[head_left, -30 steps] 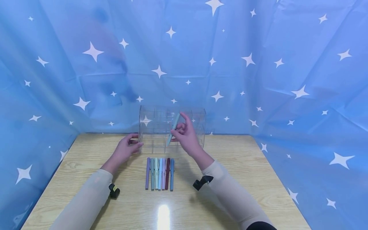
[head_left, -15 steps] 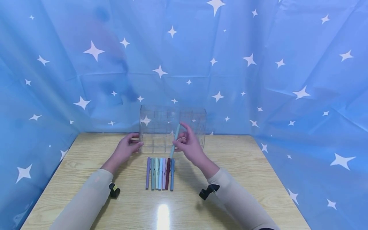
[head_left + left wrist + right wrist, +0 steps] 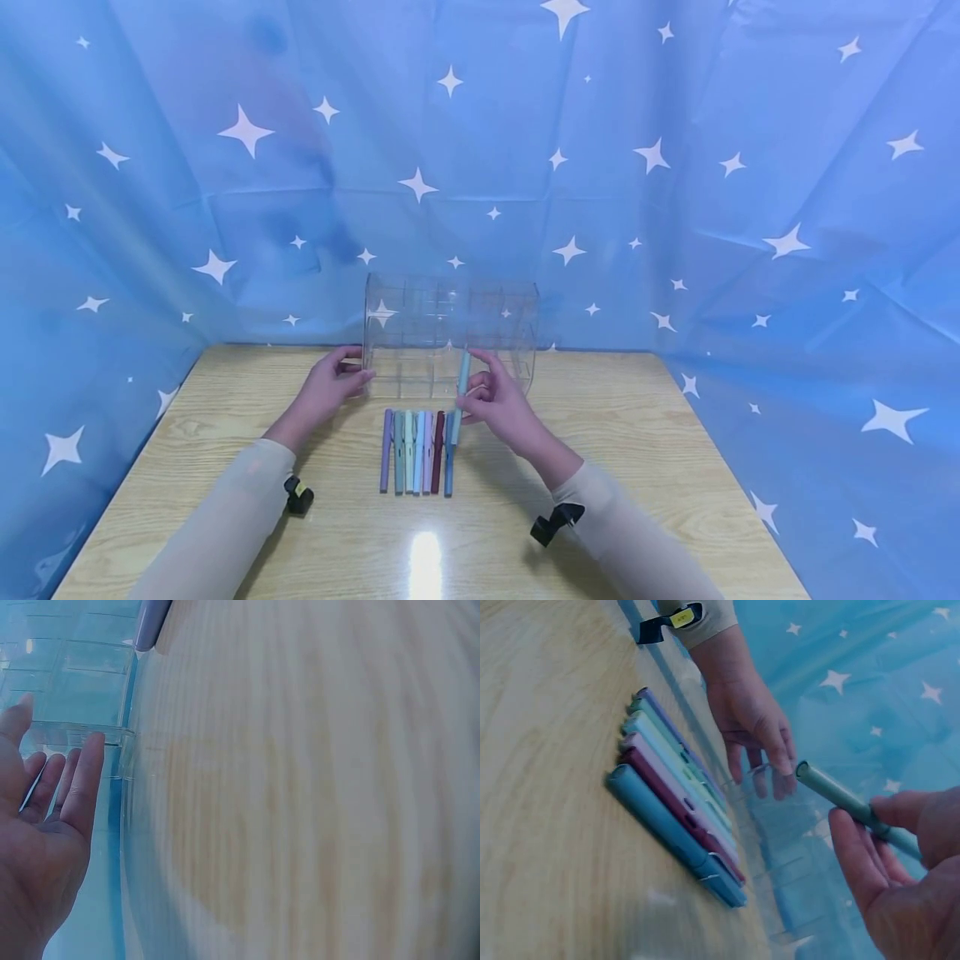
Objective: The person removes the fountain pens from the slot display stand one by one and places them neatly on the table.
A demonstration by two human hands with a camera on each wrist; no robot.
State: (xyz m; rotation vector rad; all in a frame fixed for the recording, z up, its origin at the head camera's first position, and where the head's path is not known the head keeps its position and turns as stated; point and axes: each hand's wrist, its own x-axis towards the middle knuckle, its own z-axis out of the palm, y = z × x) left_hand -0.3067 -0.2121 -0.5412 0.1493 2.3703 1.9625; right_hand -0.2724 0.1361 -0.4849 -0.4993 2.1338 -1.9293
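A pale teal pen [image 3: 464, 373] is pinched between the thumb and fingers of my right hand [image 3: 504, 410]. It slants down in front of a clear, divided plastic organizer [image 3: 415, 363], its lower end overlapping the top of a blue pen [image 3: 448, 477] in the head view. My left hand [image 3: 332, 388] rests at the organizer's left side, fingers [image 3: 84, 784] extended and thumb apart. Several pens lie side by side on the table before the organizer, from a purple pen [image 3: 386, 454] at the left to a dark red pen [image 3: 437, 458] and the blue one at the right.
The wood-grain table [image 3: 300, 550] ends just behind the organizer, at a blue curtain [image 3: 510, 125] with white stars. A small black device [image 3: 298, 497] sits on the left sleeve, and another black device [image 3: 557, 523] on the right one.
My right hand has brought the pale teal pen down and toward the row of pens, away from the organizer's upper part. The left hand stays at the organizer's side.
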